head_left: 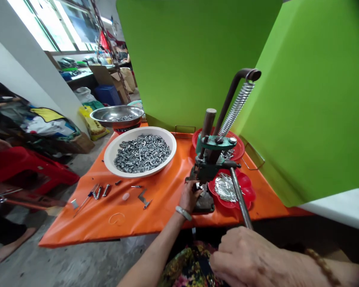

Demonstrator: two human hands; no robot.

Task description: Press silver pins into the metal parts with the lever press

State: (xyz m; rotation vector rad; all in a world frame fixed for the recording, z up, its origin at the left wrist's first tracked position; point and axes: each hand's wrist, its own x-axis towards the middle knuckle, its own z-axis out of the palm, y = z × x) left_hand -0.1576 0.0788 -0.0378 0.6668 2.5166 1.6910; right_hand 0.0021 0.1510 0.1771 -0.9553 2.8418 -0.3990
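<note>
A green hand press [212, 167] with a coil spring [237, 107] stands on the orange-covered table. My right hand [245, 255] is wrapped round the end of its metal lever [241, 199], which slopes down toward me. At the base of the press is my left hand [190, 195], its fingers closed together under the press head; what they hold is hidden. A red flower-shaped bowl [249, 187] of thin metal pins [225, 187] is right of the base. Behind the press, a red basket [241, 147] contains small metal parts.
A white basin [110, 159] full of small grey metal parts [142, 153] sits left of the press, with a steel bowl [100, 115] behind it. Wrenches [98, 192], a screwdriver [86, 201] and a bent metal strip [143, 199] lie nearer. Green panels [197, 59] rise behind and right.
</note>
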